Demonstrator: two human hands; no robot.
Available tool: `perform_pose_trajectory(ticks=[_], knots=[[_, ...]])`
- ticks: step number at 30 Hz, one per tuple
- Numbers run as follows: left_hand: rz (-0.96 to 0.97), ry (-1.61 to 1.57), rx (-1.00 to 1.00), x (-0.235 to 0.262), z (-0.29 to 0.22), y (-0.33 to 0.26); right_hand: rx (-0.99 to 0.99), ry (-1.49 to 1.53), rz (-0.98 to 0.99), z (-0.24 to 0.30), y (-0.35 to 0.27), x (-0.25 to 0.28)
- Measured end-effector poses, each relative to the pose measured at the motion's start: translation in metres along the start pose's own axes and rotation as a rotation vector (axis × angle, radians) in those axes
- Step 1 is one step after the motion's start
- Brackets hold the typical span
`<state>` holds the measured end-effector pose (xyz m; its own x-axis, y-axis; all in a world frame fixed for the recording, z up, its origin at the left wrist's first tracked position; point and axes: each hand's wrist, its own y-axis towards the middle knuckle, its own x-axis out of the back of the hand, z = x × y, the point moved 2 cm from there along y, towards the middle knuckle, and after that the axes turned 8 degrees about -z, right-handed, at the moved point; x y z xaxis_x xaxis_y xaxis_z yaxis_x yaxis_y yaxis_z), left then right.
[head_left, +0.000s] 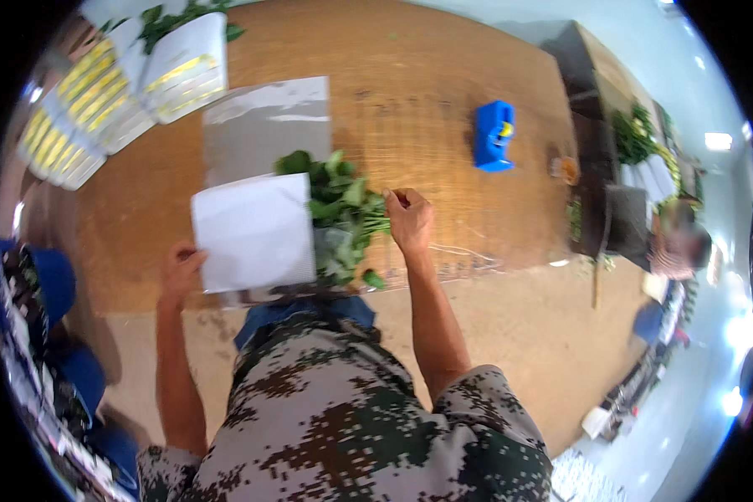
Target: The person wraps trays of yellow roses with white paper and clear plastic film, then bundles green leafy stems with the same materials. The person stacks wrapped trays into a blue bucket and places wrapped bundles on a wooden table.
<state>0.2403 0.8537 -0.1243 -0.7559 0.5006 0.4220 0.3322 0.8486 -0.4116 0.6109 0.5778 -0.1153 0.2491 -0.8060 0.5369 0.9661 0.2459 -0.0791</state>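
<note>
The left hand pins the white bag to the tabletop by its edge while the right hand, closed on the stems, holds the leafy greens at its mouth.

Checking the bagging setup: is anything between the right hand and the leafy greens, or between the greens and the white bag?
Nothing visible. The right hand already grips the stems of the leafy greens, and the leaves lie right against the white bag, whose left edge the left hand holds.

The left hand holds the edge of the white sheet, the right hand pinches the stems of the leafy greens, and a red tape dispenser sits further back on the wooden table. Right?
Not quite: the tape dispenser is blue, not red, as the head view shows. The left hand does hold the white sheet, the right hand pinches the leafy greens, and it sits further back on the wooden table.
</note>
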Motion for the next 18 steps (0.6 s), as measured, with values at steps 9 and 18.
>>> perform_pose_trajectory(ticks=[9,18], knots=[[0.029,0.055,0.069,0.004,-0.025,-0.006,-0.231,-0.306,-0.721,-0.152,0.180,0.109],[0.020,0.165,0.098,0.013,-0.044,-0.010,-0.330,-0.148,-0.616,-0.135,0.206,0.086]])
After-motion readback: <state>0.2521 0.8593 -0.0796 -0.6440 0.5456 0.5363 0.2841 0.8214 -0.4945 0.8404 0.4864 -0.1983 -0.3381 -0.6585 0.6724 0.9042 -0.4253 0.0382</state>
